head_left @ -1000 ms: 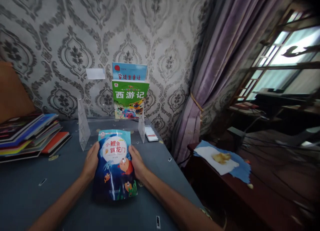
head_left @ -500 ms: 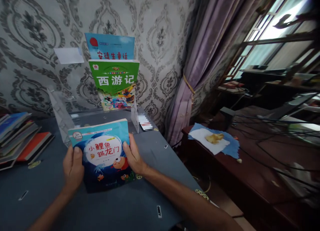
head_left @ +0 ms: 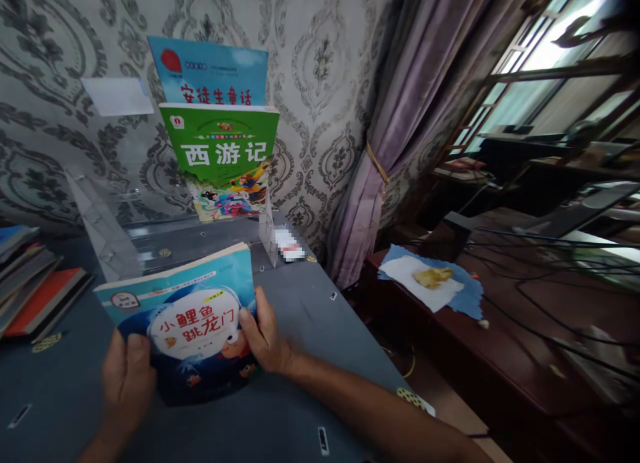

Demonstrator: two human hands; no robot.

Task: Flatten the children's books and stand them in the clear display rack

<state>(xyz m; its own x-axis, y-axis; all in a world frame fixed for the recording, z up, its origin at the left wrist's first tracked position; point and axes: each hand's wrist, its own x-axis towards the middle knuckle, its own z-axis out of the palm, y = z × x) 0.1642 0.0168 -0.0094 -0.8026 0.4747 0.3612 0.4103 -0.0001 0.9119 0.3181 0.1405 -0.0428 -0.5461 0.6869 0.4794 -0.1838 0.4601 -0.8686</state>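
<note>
- Holding: one dark blue book (head_left: pixel 193 336), pinched by both hands, above the table (head_left: pixel 310 303); clock directions read from its middle, 12 o'clock being up the view.
- Clear rack (head_left: pixel 105 239): at 12 o'clock, beyond the book's top edge; the front of the rack is partly hidden by the book.
- Left hand (head_left: pixel 129 376): at 8 o'clock, thumb on the cover, fingers behind, gripping the left edge.
- Right hand (head_left: pixel 265 336): at 3 o'clock, gripping the right edge likewise; set farther forward, apparently the nearer hand to the rack.
- Pointing: cover toward the wearer, title upright, top edge toward the rack, its right end higher in view.
- Axis: head to foot, 11 to 5 o'clock; longer side uncertain through foreshortening.
- Green book (head_left: pixel 220 163): standing at 12 o'clock, light blue book (head_left: pixel 210 69) behind it.
- Stack of books (head_left: pixel 27 283): at 10 o'clock.
</note>
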